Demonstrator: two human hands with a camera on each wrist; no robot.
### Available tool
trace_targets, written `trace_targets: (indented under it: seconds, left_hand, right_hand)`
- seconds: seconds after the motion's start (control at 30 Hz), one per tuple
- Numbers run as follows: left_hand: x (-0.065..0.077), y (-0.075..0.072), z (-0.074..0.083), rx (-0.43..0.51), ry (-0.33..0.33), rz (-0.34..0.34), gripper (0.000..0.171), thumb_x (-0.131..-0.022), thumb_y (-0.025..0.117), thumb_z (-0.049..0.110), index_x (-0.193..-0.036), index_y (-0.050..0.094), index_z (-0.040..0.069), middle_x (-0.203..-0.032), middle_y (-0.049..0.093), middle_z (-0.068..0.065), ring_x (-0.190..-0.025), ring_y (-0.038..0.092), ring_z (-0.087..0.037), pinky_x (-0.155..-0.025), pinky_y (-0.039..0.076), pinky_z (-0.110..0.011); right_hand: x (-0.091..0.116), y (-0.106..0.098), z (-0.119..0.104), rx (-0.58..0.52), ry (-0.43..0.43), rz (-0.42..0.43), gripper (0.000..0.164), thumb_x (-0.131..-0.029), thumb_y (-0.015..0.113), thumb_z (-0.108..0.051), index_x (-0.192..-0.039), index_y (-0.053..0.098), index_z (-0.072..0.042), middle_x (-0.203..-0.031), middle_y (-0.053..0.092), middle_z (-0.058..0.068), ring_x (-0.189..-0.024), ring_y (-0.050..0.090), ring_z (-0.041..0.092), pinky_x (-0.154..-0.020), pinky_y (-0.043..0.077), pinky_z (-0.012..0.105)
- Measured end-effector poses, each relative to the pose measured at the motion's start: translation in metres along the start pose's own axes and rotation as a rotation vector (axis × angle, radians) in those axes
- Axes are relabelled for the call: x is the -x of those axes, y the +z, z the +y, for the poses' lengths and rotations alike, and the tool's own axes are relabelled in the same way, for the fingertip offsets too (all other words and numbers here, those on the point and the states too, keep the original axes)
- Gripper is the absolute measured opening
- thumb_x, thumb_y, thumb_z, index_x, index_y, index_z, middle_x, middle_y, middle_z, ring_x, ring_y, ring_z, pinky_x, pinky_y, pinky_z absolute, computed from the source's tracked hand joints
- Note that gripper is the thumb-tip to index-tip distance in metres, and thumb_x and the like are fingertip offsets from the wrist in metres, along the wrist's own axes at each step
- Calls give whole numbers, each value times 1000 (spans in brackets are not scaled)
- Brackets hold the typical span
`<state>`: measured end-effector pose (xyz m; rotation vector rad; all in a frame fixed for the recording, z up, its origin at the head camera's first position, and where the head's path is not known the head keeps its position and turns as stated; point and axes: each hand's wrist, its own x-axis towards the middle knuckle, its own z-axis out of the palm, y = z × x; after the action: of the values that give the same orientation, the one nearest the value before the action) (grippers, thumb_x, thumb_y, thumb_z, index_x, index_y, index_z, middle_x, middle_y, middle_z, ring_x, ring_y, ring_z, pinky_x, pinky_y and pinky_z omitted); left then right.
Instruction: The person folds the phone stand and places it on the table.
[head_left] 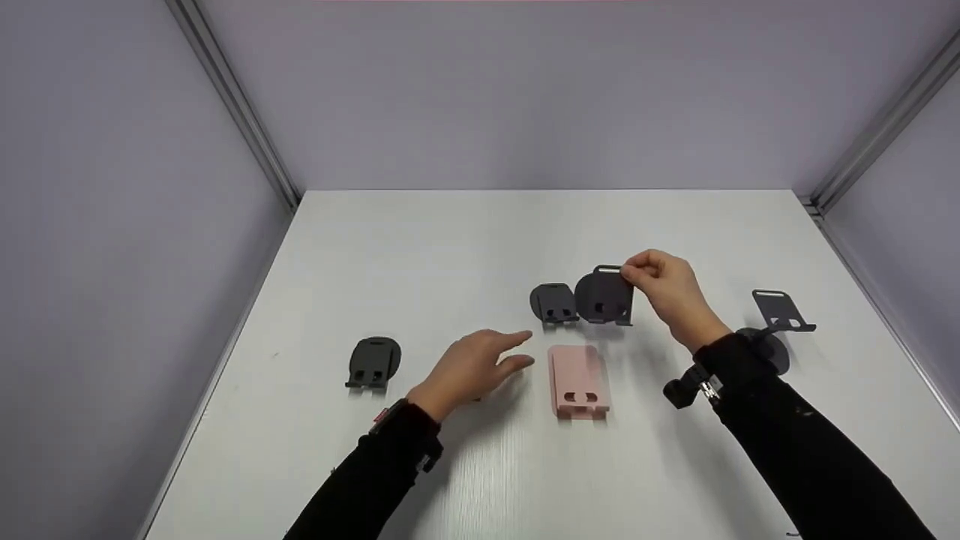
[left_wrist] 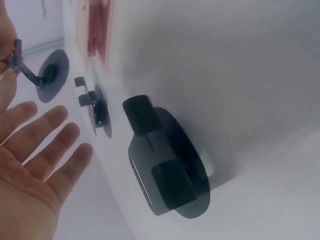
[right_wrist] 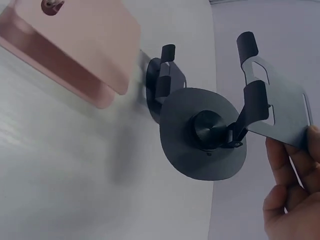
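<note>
My right hand (head_left: 667, 289) pinches a dark phone stand (head_left: 604, 296) by the top edge of its slotted plate. In the right wrist view, that stand's round base (right_wrist: 175, 135) and hinged plate (right_wrist: 287, 105) are spread apart, and the base looks raised off the table. Close to its left is a smaller dark phone stand (head_left: 553, 302), folded low. My left hand (head_left: 472, 367) hovers above the table with thumb and index finger extended, holding nothing. A pink phone stand (head_left: 577, 379) lies folded between the hands, nearer the front.
Left of my left hand sits another folded dark phone stand (head_left: 373, 361). At the right, an unfolded dark phone stand (head_left: 780, 309) stands partly behind my right sleeve. The white table (head_left: 420, 247) has panel walls at the back and both sides.
</note>
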<state>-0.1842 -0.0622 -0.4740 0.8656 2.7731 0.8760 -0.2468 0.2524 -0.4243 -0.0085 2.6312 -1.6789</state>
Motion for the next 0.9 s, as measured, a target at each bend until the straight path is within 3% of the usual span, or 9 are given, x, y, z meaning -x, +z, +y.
trace_targets:
  seconds: [0.13, 0.37, 0.6, 0.73, 0.9]
  left_hand:
    - [-8, -5, -3, 120, -59, 46, 52, -105, 57, 39, -151, 52, 14, -137, 66, -8, -126, 62, -28, -106, 48, -44]
    - [-25, -7, -7, 321, -156, 120, 55, -108, 53, 33, -157, 40, 12, -146, 59, -10, -134, 56, -28, -108, 47, -42]
    - [-35, -1, -10, 443, -229, 127, 64, -107, 55, 32, -162, 28, 13, -154, 51, -10, -138, 53, -26, -111, 45, -41]
    - [-37, -1, -12, 497, -267, 162, 61, -106, 58, 29, -159, 35, 11, -150, 54, -14, -134, 57, -27, -107, 49, -39]
    - [-37, -3, -11, 694, -310, 173, 41, -103, 63, 14, -143, 58, 6, -122, 71, -18, -106, 73, -27, -87, 60, -35]
  right_hand:
    - [2, 9, -10, -42, -41, 7, 28, -100, 68, -21, -110, 66, 4, -78, 68, -6, -83, 59, 11, -81, 41, 28]
    - [9, 32, -24, -119, -120, -41, 23, -99, 69, -18, -106, 66, 4, -79, 69, -2, -83, 63, 13, -91, 46, 30]
    - [17, 52, -35, -166, -170, -135, 20, -100, 68, -16, -104, 66, 3, -83, 72, 6, -84, 66, 16, -96, 49, 32]
    - [20, 60, -37, -205, -189, -190, 19, -100, 67, -15, -104, 65, 4, -85, 72, 7, -85, 66, 16, -93, 52, 30]
    - [22, 66, -35, -215, -197, -240, 17, -100, 67, -13, -104, 65, 3, -88, 71, 7, -83, 65, 17, -83, 54, 31]
